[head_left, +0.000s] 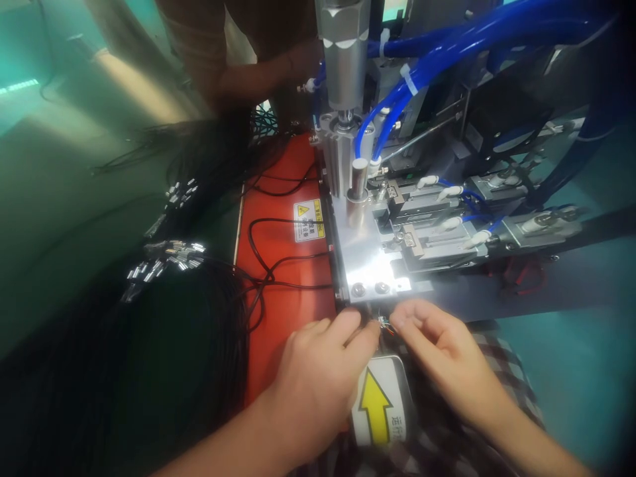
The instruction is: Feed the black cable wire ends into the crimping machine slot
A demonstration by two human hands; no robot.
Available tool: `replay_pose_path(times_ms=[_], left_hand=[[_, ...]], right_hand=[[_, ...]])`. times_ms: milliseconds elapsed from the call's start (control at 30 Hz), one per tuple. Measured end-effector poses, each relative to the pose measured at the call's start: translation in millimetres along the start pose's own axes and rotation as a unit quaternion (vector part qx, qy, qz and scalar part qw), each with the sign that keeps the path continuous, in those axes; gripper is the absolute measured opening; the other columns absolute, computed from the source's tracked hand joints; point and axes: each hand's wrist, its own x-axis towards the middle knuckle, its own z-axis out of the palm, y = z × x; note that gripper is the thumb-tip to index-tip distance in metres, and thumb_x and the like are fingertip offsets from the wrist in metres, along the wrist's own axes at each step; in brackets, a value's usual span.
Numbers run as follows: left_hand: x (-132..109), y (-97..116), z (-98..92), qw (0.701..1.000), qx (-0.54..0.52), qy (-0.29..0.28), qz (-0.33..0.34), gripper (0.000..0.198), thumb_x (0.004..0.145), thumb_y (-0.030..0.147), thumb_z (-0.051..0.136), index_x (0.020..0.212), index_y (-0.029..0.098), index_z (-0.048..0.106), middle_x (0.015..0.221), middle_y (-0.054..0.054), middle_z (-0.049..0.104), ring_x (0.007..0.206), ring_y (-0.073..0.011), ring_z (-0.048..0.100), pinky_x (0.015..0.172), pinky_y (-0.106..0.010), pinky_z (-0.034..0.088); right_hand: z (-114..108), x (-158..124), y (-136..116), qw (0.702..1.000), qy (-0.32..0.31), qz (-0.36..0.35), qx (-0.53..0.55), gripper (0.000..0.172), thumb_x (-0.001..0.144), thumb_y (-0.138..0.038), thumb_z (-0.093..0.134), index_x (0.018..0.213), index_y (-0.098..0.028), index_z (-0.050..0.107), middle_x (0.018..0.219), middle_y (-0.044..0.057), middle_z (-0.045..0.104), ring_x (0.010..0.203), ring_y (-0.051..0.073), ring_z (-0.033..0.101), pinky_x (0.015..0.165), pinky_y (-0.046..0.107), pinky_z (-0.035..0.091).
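My left hand (328,364) is closed at the front edge of the machine (368,258), thumb and forefinger pinched on a cable whose black jacket is mostly hidden by the fingers. From that pinch stick out thin coloured wires (386,325), with some orange and white showing. On their other side my right hand (442,351) pinches at the wire ends, its fingertips pressed together. Just below the fingers lies a white plate with a yellow arrow (375,401). Both hands are just in front of the machine's metal block.
Bundles of black cables (213,291) with shiny metallic ends (166,262) lie at the left. Loose black cables cross the red machine base (283,265), beside a warning label (309,220). Blue air hoses (447,50) arch over the machine. Another person's arm (268,76) shows at the back.
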Motion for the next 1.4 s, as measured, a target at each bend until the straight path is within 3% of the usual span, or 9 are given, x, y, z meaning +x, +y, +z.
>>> replay_pose_path(times_ms=[300, 500, 700, 900, 1033, 1233, 1400], left_hand=[[-1.4, -1.8, 0.6, 1.000, 0.015, -0.007, 0.005, 0.032, 0.088, 0.016, 0.043, 0.111, 0.016, 0.064, 0.074, -0.003, 0.061, 0.052, -0.0167, 0.056, 0.046, -0.028, 0.046], [1.7, 2.8, -0.8, 0.998, 0.052, -0.037, 0.010, 0.032, 0.081, 0.012, 0.049, 0.109, 0.017, 0.064, 0.074, -0.002, 0.060, 0.051, -0.0188, 0.056, 0.043, -0.031, 0.046], [-1.6, -0.8, 1.6, 0.998, 0.035, -0.059, -0.003, 0.035, 0.083, 0.014, 0.047, 0.116, 0.020, 0.059, 0.080, -0.003, 0.061, 0.055, -0.0196, 0.058, 0.046, -0.032, 0.049], [-3.9, -2.6, 2.6, 0.999, 0.018, -0.048, -0.002, 0.037, 0.085, 0.015, 0.044, 0.119, 0.019, 0.057, 0.079, -0.004, 0.060, 0.056, -0.0193, 0.058, 0.047, -0.031, 0.048], [-0.7, -2.1, 2.7, 0.999, 0.011, -0.034, 0.003, 0.034, 0.086, 0.016, 0.041, 0.114, 0.018, 0.061, 0.077, -0.004, 0.060, 0.055, -0.0194, 0.058, 0.045, -0.031, 0.048], [0.0, -1.7, 1.0, 0.999, 0.006, -0.034, 0.001, 0.035, 0.087, 0.015, 0.039, 0.115, 0.017, 0.061, 0.078, -0.004, 0.060, 0.055, -0.0193, 0.059, 0.045, -0.031, 0.048], [-0.9, -0.9, 0.3, 0.999, 0.009, -0.037, 0.006, 0.036, 0.086, 0.016, 0.039, 0.115, 0.016, 0.061, 0.079, -0.005, 0.061, 0.056, -0.0192, 0.059, 0.046, -0.031, 0.048]], right_hand=[[0.3, 2.3, 4.4, 1.000, 0.011, 0.002, -0.019, 0.029, 0.089, -0.048, 0.051, 0.083, -0.019, 0.056, 0.073, 0.000, 0.056, 0.063, 0.014, 0.048, 0.056, 0.025, 0.039], [-0.5, 4.0, 0.0, 0.997, 0.035, -0.002, -0.073, 0.028, 0.089, -0.044, 0.051, 0.077, -0.019, 0.055, 0.067, -0.002, 0.051, 0.059, 0.012, 0.043, 0.054, 0.025, 0.035], [-7.0, 4.5, -1.0, 0.995, -0.055, 0.067, 0.041, 0.035, 0.084, -0.052, 0.053, 0.077, -0.018, 0.054, 0.057, -0.007, 0.036, 0.049, 0.009, 0.029, 0.044, 0.022, 0.025], [-5.9, 1.1, -5.9, 0.998, -0.003, 0.048, 0.038, 0.031, 0.075, -0.046, 0.063, 0.071, -0.017, 0.056, 0.060, -0.003, 0.046, 0.055, 0.011, 0.041, 0.050, 0.024, 0.035], [-3.1, 0.4, -7.0, 0.998, 0.013, 0.043, 0.033, 0.029, 0.076, -0.045, 0.062, 0.072, -0.017, 0.055, 0.059, -0.004, 0.045, 0.054, 0.011, 0.040, 0.049, 0.023, 0.035], [-2.0, -0.4, 1.8, 1.000, 0.011, 0.000, -0.013, 0.022, 0.087, -0.039, 0.052, 0.080, -0.019, 0.054, 0.062, -0.005, 0.044, 0.054, 0.011, 0.040, 0.049, 0.022, 0.035], [-2.8, -1.5, 1.6, 0.979, 0.044, -0.123, -0.158, 0.017, 0.091, -0.030, 0.048, 0.078, -0.020, 0.051, 0.062, -0.004, 0.047, 0.055, 0.011, 0.044, 0.049, 0.023, 0.036]])
